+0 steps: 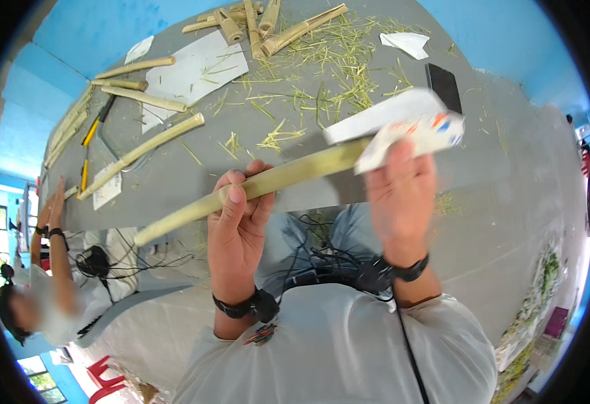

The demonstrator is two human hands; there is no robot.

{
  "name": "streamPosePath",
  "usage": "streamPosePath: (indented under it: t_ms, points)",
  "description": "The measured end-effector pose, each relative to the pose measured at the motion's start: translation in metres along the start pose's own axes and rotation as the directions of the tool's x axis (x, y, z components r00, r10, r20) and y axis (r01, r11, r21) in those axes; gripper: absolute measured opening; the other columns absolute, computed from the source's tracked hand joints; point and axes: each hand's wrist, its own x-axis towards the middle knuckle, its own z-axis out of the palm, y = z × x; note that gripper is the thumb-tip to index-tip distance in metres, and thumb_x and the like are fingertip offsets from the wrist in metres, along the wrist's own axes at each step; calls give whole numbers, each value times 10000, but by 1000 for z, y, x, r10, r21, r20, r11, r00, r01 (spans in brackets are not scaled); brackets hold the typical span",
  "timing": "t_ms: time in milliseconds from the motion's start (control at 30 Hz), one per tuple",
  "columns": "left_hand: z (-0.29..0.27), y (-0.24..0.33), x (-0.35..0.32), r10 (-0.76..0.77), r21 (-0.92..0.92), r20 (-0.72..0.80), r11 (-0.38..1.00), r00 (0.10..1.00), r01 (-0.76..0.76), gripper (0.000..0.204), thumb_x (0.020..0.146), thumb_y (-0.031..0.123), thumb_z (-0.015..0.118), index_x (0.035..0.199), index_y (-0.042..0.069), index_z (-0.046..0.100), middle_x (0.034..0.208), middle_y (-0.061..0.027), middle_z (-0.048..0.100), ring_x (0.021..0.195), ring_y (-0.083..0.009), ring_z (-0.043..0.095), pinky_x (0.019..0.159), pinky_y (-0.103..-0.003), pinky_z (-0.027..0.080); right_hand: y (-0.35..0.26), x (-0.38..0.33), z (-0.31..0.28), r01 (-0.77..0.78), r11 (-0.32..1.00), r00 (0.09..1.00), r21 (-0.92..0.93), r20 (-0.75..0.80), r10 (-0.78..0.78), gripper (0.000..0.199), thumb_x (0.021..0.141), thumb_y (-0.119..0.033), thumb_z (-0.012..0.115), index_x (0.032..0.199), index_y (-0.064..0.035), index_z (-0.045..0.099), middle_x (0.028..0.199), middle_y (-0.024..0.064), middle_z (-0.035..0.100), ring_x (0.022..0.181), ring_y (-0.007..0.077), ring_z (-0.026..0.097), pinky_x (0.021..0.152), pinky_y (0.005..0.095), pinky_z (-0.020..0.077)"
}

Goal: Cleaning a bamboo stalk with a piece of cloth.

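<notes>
A long pale-green bamboo stick point(301, 171) lies slantwise across the front of me, its thinner end at the lower left. My left hand point(239, 225) grips it near the middle, thumb on the near side. Around its upper right end is a folded white paper with orange and blue print point(441, 132), pinched by my right hand point(402, 195). That hand is slightly blurred, and the stick's end is hidden by the paper. Another white flap of paper point(386, 116) stands out just beyond the stick; whether it belongs to the same sheet, I cannot tell.
Bamboo pieces point(301, 30) and thin green shavings point(335, 64) lie across the grey table point(221, 145). Further left are more sticks point(140, 156), a yellow-and-black hacksaw point(91, 131) and white sheets point(194, 67). A black phone point(444, 87) rests at right. Another person point(56, 289) sits at left.
</notes>
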Motion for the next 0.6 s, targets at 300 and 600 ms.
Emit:
streamPosePath:
  t_ms: [300,600]
  points:
    - [-3,16,2,-19,-117,99,993,995,31,208,969,192,586,1049,9,528,1261,-196,549,1224,-291,545,937,-303,570,0,-25,4,155,987,985,46,-85,-151,380,904,-181,705,1176,6,517,1032,75,648,897,146,632,853,314,506]
    - [6,10,-15,291,161,179,934,940,-320,250,875,111,701,1047,15,546,1175,-237,624,1174,-346,585,979,-472,488,-5,2,12,-84,979,996,186,34,79,426,1035,-254,448,1373,4,424,1300,130,568,1178,280,575,1055,464,465]
